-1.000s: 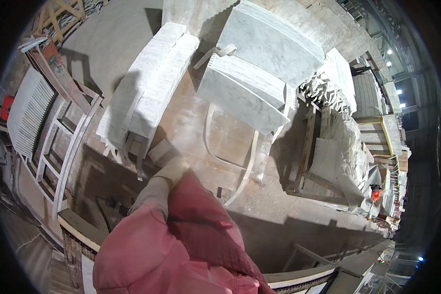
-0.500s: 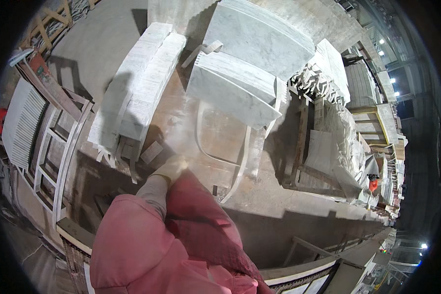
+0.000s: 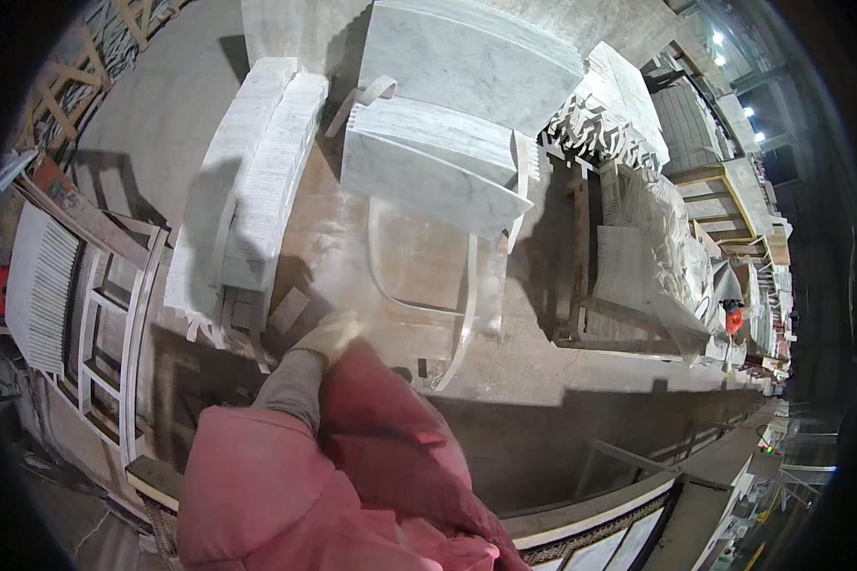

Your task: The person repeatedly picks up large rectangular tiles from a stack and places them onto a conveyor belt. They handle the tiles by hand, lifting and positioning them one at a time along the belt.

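Observation:
My left hand [image 3: 331, 335], in a pale glove below a grey cuff, reaches forward from a pink sleeve [image 3: 257, 476]. It meets the end of a darker red piece of clothing [image 3: 381, 400], which looks like my right sleeve. Blur and the small size of the glove hide how its fingers lie, and nothing shows plainly in them. My right hand cannot be made out. Beyond the glove, grey-white marble slabs [image 3: 428, 181] lean in a stack, with a pale strap [image 3: 467, 324] looping onto the floor. A row of narrow white stone pieces [image 3: 257, 181] stands to the left.
A small flat piece [image 3: 288, 310] lies on the dusty floor near the glove. Ladder-like metal frames [image 3: 114, 333] and ribbed panels [image 3: 40, 285] stand at left. Plastic-wrapped stacks [image 3: 643, 266] and wooden crates line the right. A dark-edged frame [image 3: 590, 542] crosses the lower right.
The view has shifted slightly, so the slabs and stone row sit further left in the picture. My gloved left hand stays at nearly the same place against the red clothing.

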Available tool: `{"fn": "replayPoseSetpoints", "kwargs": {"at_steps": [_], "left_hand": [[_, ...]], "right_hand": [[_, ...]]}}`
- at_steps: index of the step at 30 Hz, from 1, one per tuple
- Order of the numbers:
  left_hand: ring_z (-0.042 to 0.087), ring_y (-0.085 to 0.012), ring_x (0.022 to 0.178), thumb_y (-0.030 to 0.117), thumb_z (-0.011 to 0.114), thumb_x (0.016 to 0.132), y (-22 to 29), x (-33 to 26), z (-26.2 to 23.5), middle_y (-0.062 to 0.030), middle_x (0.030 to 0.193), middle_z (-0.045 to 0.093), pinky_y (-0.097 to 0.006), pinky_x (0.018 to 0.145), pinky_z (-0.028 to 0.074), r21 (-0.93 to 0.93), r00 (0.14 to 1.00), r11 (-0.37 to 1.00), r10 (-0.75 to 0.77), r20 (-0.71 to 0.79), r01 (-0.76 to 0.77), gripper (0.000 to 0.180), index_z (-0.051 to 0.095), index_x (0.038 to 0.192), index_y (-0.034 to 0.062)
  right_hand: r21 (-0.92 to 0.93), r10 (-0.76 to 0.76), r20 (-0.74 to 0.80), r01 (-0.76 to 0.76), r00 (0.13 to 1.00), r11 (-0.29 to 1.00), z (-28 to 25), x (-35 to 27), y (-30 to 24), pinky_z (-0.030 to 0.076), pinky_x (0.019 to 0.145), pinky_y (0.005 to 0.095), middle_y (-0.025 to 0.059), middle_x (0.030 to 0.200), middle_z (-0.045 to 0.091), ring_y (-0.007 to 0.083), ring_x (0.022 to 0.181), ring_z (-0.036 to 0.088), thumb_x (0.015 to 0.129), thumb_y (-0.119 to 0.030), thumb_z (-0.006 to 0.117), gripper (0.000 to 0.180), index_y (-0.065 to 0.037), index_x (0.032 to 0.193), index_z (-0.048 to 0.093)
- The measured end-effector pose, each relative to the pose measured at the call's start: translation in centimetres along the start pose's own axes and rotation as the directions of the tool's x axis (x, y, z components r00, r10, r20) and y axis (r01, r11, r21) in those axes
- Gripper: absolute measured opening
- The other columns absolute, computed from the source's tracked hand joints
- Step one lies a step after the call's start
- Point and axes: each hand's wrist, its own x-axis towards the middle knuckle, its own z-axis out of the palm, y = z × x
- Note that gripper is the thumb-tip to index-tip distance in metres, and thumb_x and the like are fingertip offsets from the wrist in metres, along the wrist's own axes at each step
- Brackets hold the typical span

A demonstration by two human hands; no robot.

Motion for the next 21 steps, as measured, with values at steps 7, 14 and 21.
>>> {"fn": "replayPoseSetpoints", "kwargs": {"at_steps": [7, 14, 21], "left_hand": [[0.064, -0.0427, 0.121, 0.044, 0.056, 0.099, -0.3, -4.1, -2.8, -0.0216, 0.132, 0.068, -0.049, 0.101, 0.051, -0.055, 0.961, 0.961, 0.266, -0.075, -0.270, 0.049, 0.070, 0.124, 0.0055], [0.060, -0.0419, 0.128, 0.049, 0.048, 0.102, 1.2, -1.8, -2.0, -0.0249, 0.131, 0.066, -0.048, 0.108, 0.047, -0.052, 1.000, 0.999, 0.017, 0.026, -0.016, 0.056, 0.071, 0.125, 0.0025], [0.060, -0.0420, 0.128, 0.047, 0.048, 0.102, 0.6, 0.8, -1.3, -0.0246, 0.132, 0.066, -0.048, 0.108, 0.047, -0.018, 0.995, 0.999, 0.031, 0.098, -0.029, 0.055, 0.070, 0.127, 0.0031]], "right_hand": [[0.029, -0.046, -0.052, 0.047, 0.998, 0.998, -0.1, -1.3, 0.0, 0.058, 0.067, 0.0451, 0.0107, 0.078, 0.076, 0.0322, 0.072, 0.073, 0.088, -0.035, 0.074, 0.024, -0.021, 0.108, 0.079], [-0.093, -0.035, -0.161, 0.020, 0.986, 0.995, -2.0, -1.6, -1.5, 0.054, 0.068, 0.0483, 0.0048, 0.077, 0.069, 0.0311, 0.072, 0.068, 0.093, -0.037, 0.069, 0.024, -0.022, 0.109, 0.075], [0.008, 0.093, 0.011, -0.093, 0.996, 0.996, -4.3, -0.4, -3.4, 0.059, 0.072, 0.0512, 0.0137, 0.083, 0.076, 0.0362, 0.076, 0.074, 0.087, -0.036, 0.071, 0.029, -0.022, 0.110, 0.079]]}}
